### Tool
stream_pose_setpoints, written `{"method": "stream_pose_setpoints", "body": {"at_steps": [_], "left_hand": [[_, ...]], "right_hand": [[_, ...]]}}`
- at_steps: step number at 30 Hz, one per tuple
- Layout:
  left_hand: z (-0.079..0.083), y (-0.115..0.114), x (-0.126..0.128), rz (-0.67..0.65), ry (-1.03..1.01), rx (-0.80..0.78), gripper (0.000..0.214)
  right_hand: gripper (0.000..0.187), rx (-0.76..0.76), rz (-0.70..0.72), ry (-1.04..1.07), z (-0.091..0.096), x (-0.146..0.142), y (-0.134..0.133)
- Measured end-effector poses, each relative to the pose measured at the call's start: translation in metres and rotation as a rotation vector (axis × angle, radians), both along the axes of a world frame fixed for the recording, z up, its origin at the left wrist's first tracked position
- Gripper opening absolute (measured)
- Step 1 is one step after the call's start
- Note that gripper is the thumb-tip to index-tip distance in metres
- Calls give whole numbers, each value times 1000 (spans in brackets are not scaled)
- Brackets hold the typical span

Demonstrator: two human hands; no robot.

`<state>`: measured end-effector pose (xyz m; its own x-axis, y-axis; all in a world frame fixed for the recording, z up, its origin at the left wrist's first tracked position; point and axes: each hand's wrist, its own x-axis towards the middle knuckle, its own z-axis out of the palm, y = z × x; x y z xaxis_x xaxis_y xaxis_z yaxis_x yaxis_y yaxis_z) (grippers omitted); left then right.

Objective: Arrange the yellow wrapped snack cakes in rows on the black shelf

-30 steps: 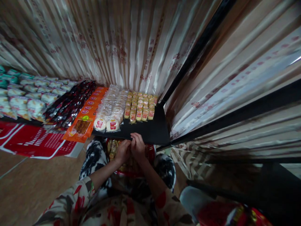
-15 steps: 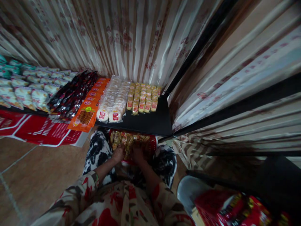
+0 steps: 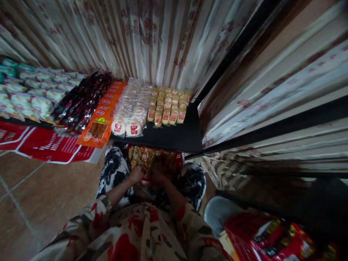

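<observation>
A striped, printed curtain (image 3: 152, 40) stands behind the black shelf (image 3: 168, 141), the reference for all positions here. Below the shelf's left part hangs a red printed sheet (image 3: 54, 145). To the shelf's lower right, well apart, are a grey tub (image 3: 217, 210) and, beside it, red glossy packets (image 3: 290, 243). Directly below the shelf's front edge, between the wearer's knees, sits a red container (image 3: 178, 163). On the shelf, from its left end, lie green packets (image 3: 11, 63), white packets (image 3: 40, 103), overlapping dark packets (image 3: 84, 101), an orange snack packet (image 3: 100, 119) overhanging the front edge, and two columns of clear-wrapped round white cakes (image 3: 133, 128). The left hand (image 3: 136, 174) and right hand (image 3: 155, 175) are below the shelf, close together at the container's near side, fingers bent; whether either pinches anything cannot be told. Small yellow-wrapped cakes (image 3: 165, 116) stand in columns toward the shelf's right end. Gold-wrapped pieces (image 3: 141, 156) lie inside the container, just below the shelf.
</observation>
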<state>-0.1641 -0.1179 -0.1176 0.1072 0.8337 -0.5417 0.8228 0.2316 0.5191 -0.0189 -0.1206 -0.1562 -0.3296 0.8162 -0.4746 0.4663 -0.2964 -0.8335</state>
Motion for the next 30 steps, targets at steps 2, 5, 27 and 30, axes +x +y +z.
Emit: {"method": "stream_pose_setpoints", "body": {"at_steps": [2, 5, 27, 30], "left_hand": [[1, 1, -1, 69, -58, 3, 29], [8, 4, -5, 132, -107, 24, 30], [79, 1, 10, 272, -625, 17, 39], [77, 3, 10, 300, -659, 63, 34]], "right_hand": [[9, 7, 40, 6, 2, 2, 3], [12, 16, 26, 1, 12, 9, 9], [52, 181, -338, 507, 101, 40, 23], [49, 124, -432, 488, 90, 34, 22]]}}
